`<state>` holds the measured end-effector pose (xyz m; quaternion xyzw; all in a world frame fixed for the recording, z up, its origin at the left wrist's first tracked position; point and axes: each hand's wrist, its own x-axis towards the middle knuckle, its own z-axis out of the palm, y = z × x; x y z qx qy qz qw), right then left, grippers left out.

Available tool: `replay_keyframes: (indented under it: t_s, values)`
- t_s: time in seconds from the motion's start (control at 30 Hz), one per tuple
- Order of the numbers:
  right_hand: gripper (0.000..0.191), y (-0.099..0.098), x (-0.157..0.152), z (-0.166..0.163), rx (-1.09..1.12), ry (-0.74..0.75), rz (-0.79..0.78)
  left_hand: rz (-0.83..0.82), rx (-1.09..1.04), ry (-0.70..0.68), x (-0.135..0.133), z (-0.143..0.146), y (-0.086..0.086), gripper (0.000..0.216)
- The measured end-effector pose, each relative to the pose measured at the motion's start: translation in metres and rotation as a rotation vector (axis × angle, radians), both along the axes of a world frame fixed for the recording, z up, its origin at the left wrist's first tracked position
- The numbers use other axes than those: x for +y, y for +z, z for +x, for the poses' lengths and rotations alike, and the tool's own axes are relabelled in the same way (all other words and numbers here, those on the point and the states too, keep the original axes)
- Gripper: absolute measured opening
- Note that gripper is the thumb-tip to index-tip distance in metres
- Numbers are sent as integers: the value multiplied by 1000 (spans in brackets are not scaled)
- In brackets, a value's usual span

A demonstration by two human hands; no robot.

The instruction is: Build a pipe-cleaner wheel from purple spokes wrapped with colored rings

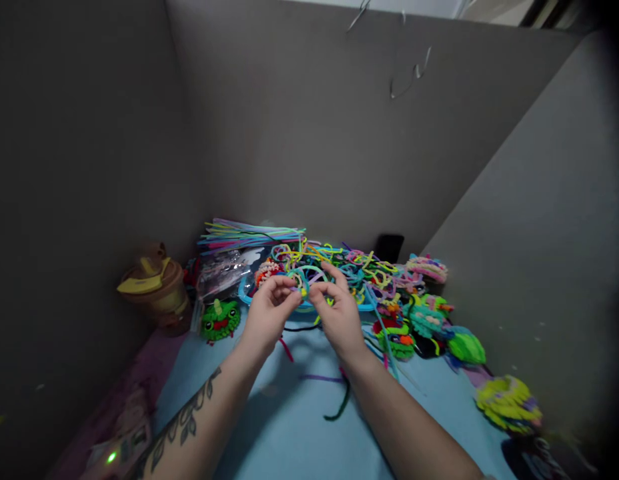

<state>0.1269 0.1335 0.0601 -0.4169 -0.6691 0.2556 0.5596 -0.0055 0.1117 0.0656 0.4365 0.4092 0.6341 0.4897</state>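
Note:
My left hand point(273, 307) and my right hand point(337, 313) meet in front of a pile of bent pipe cleaners point(362, 267). Between the fingertips is a small pipe cleaner piece point(304, 292), yellow and teal. Both thumbs and forefingers pinch it from either side, while the right hand's other fingers are partly raised. Its full shape is hidden by the fingers. Behind the hands a blue tray point(245, 293) holds the tangle. On the blue cloth below lie a purple pipe cleaner point(320, 379) and a dark green pipe cleaner point(342, 403).
A bundle of straight pipe cleaners point(254, 235) lies at the back left. A green fuzzy creature point(220, 321) sits on the left, near a brown lidded cup point(159, 293). Several fuzzy figures line the right side, including a yellow one point(508, 405). Grey walls point(309, 133) enclose the table.

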Motion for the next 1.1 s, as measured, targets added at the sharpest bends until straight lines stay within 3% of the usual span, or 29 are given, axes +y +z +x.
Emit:
replay_keyframes:
  t_s: [0.1,0.27,0.43,0.5,0.57,0.6,0.7,0.87,1.0,1.1]
  values:
    - [21,1,9,7,-66,71,-11,-77,-101,-7,3,-5,1,34]
    - [16,3,16,13,-70,135,-76,-54,-44,8,6,-10,1,38]
    - [19,-5,21,8,230,21,-167,84,86,312,7,-2,-10,21]
    - [19,-9,22,5,339,-33,-166,70,35,388,7,6,-18,23]
    - [20,-11,22,3,400,-66,-162,-63,-47,284,6,14,-25,36]
    - [20,-12,21,1,417,-77,-160,-127,-67,141,6,17,-28,42]
    - [19,-11,16,-3,426,-84,-161,-200,-88,-98,5,21,-31,40]
    - [18,-8,6,-11,464,54,-158,-231,-185,-25,7,16,-27,32]
    - [58,-10,5,-18,694,129,-221,-227,-322,55,10,12,-20,37]
    - [34,-13,8,-21,680,281,-383,-200,-366,48,10,12,-17,37]
